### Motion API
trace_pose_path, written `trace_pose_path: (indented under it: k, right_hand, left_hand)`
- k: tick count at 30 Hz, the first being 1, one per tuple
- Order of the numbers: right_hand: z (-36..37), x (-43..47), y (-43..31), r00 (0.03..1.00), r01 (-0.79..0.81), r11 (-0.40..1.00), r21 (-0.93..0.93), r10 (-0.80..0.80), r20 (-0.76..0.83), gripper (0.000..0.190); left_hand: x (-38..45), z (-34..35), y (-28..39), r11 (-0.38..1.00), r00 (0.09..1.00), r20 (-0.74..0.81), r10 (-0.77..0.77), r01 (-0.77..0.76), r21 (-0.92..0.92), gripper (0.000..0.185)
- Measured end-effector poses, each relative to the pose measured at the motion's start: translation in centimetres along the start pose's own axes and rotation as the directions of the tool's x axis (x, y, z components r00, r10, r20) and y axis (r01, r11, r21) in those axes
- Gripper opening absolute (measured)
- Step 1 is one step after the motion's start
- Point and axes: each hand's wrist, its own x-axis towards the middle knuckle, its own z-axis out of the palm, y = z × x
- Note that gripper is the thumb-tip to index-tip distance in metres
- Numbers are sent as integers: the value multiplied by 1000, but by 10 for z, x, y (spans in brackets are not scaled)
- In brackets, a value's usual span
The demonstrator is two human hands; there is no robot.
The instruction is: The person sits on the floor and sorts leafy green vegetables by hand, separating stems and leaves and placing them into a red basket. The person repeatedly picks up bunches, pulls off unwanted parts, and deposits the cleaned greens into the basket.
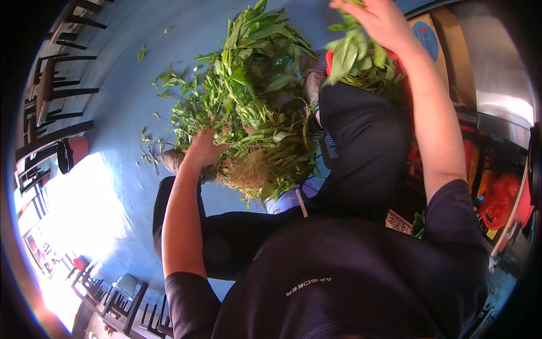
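A large heap of leafy green vegetables [254, 97] with long stems and brown fibrous roots [254, 171] lies on the floor between my feet. At the left edge of the heap, my left hand [203, 148] touches the stems, thumb apart from the fingers; its fingertips are partly lost among the greens. Up at the right, my right hand [381, 23] grips a small bunch of leafy greens [349, 53], leaves hanging downward. Below that bunch is a red plastic basket [329, 62], with more greens [372, 80] in it, partly hidden by my knee and forearm.
Loose leaves [142, 52] dot the blue floor [127, 89]. Dark wooden chairs [55, 84] and a pinkish bin [76, 153] line the left side. At right stand a cardboard box [440, 55] and shelving with a red plastic bag [501, 197]. A bluish-purple object [283, 203] sits below the heap.
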Motion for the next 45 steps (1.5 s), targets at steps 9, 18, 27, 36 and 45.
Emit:
trace_pose_path:
  k: [9,18,27,36,45]
  right_hand:
    - [97,-119,278,999,-32,908,-418,35,0,44]
    - [100,-110,259,910,-17,913,-407,183,373,60]
    - [185,56,71,385,172,985,30,-95,918,84]
    - [446,16,149,584,-722,637,271,351,732,128]
    - [339,66,83,552,-782,475,403,228,802,97]
  left_hand:
    - [78,95,98,868,919,150,-366,395,-301,67]
    - [68,138,59,816,926,374,-46,251,-521,62]
    - [127,151,15,191,852,246,-463,367,-910,78]
    - [153,113,43,-277,890,338,-305,257,-926,102]
    - [162,58,40,-74,961,227,-159,217,-973,137]
